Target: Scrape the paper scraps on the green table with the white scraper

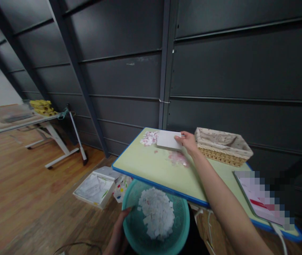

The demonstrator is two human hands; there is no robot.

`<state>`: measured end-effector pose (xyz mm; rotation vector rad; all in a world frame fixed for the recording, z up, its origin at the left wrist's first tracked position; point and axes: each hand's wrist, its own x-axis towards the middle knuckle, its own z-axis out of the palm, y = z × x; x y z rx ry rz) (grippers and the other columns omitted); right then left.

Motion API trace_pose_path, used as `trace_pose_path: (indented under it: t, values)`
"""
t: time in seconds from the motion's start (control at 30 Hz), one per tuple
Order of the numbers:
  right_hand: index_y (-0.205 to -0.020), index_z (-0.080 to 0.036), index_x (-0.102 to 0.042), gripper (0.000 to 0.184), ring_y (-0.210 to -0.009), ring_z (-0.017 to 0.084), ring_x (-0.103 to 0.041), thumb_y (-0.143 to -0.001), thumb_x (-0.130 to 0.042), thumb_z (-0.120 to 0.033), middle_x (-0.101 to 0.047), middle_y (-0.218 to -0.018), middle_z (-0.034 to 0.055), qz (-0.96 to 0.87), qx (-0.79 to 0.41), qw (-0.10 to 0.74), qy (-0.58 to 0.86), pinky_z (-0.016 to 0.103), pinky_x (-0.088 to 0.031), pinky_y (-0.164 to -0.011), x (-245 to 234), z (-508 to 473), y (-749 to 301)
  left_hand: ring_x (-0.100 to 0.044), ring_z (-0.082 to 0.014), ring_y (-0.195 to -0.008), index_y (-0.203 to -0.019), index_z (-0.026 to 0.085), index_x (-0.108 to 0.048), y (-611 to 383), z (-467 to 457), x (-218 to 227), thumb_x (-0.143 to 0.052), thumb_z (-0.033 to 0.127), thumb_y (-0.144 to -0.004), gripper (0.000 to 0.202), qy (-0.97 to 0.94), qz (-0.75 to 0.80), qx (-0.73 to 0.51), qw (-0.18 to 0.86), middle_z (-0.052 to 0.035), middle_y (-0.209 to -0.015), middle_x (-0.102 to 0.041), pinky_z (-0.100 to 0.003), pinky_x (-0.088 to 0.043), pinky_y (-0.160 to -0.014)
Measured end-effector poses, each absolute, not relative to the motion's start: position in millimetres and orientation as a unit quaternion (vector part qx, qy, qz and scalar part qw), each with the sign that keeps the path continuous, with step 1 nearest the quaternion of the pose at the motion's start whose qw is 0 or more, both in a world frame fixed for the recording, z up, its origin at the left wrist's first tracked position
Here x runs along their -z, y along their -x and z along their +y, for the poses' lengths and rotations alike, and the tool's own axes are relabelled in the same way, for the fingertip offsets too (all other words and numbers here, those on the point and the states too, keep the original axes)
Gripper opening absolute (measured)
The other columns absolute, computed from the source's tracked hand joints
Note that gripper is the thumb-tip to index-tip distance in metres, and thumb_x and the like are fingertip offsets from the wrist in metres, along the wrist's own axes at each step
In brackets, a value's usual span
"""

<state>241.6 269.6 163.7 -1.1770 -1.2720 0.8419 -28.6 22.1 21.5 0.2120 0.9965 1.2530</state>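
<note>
My right hand [189, 142] grips the right end of a flat white box [168, 139], thumb on top, over the far side of a pale green table [137, 161] with a blue edge. Just left of the box lies a patch of small white and pinkish flakes [148, 138]. Nearer to me is a thinner pinkish patch [178, 159]. My left hand [119, 225] is closed on the left rim of a teal plastic basket [182, 225] below the table's front edge. Many small white paper-like pieces [157, 212] are heaped inside the basket.
A cloth-lined wicker basket [221, 156] stands at the table's back right, with a partly blurred tablet-like device [259, 203] nearer. On the floor are an open white box [95, 189] and a plastic bag [121, 189]. Dark panels [124, 74] rise behind; another table [10, 118] stands left.
</note>
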Motion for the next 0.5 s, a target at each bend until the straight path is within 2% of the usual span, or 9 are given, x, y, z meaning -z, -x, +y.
trace_pose_path:
  t: [0.03, 0.1, 0.27, 0.4, 0.5]
  values:
    - [-0.07, -0.016, -0.053, 0.041, -0.052, 0.011, -0.047, -0.049, -0.071, -0.046, -0.056, -0.058, -0.0012, -0.539, -0.338, 0.572, 0.517, 0.022, -0.033, -0.048, -160.9, 273.1, -246.3, -0.063, -0.031, -0.106, -0.133, 0.007, -0.044, 29.5, 22.4, -15.6, -0.063, 0.031, -0.075, 0.066, -0.085, 0.45, -0.551, 0.697, -0.0131, -0.103, -0.075, -0.046, -0.044, -0.098]
    - [-0.067, -0.017, -0.051, 0.041, -0.052, 0.011, -0.047, -0.047, -0.07, -0.047, -0.055, -0.058, -0.0011, -0.535, -0.319, 0.57, 0.535, 0.023, -0.033, -0.048, -155.1, 278.9, -254.4, -0.062, -0.0323, -0.108, -0.131, 0.007, -0.046, 28.5, 22.1, -5.9, -0.064, 0.034, -0.075, 0.065, -0.061, 0.458, -0.531, 0.71, -0.0146, -0.107, -0.073, -0.049, -0.044, -0.097]
    - [-0.062, -0.019, -0.046, 0.038, -0.049, 0.01, -0.041, -0.048, -0.068, -0.048, -0.048, -0.052, -0.0047, -0.554, -0.286, 0.562, 0.544, 0.022, -0.028, -0.047, -142.7, 286.4, -261.8, -0.056, -0.0339, -0.115, -0.132, 0.022, -0.047, 14.2, 11.5, 10.0, -0.063, 0.04, -0.074, 0.063, -0.005, 0.472, -0.526, 0.708, -0.0125, -0.12, -0.067, -0.049, -0.047, -0.093]
    - [-0.063, -0.019, -0.046, 0.036, -0.048, 0.009, -0.037, -0.051, -0.066, -0.047, -0.044, -0.051, -0.0063, -0.597, -0.296, 0.535, 0.519, 0.021, -0.027, -0.047, -135.7, 288.3, -254.2, -0.056, -0.0287, -0.112, -0.126, 0.024, -0.051, 7.7, 2.1, 13.5, -0.052, 0.043, -0.082, 0.048, 0.003, 0.45, -0.509, 0.734, -0.0114, -0.129, -0.058, -0.052, -0.046, -0.09]
    - [-0.063, -0.018, -0.049, 0.03, -0.049, 0.008, -0.036, -0.053, -0.064, -0.042, -0.043, -0.052, -0.0061, -0.637, -0.304, 0.506, 0.497, 0.021, -0.025, -0.047, -133.3, 288.7, -247.1, -0.056, -0.0263, -0.108, -0.118, 0.024, -0.056, 8.2, 2.6, 11.0, -0.052, 0.038, -0.083, 0.037, -0.009, 0.435, -0.506, 0.745, -0.0096, -0.128, -0.056, -0.049, -0.048, -0.087]
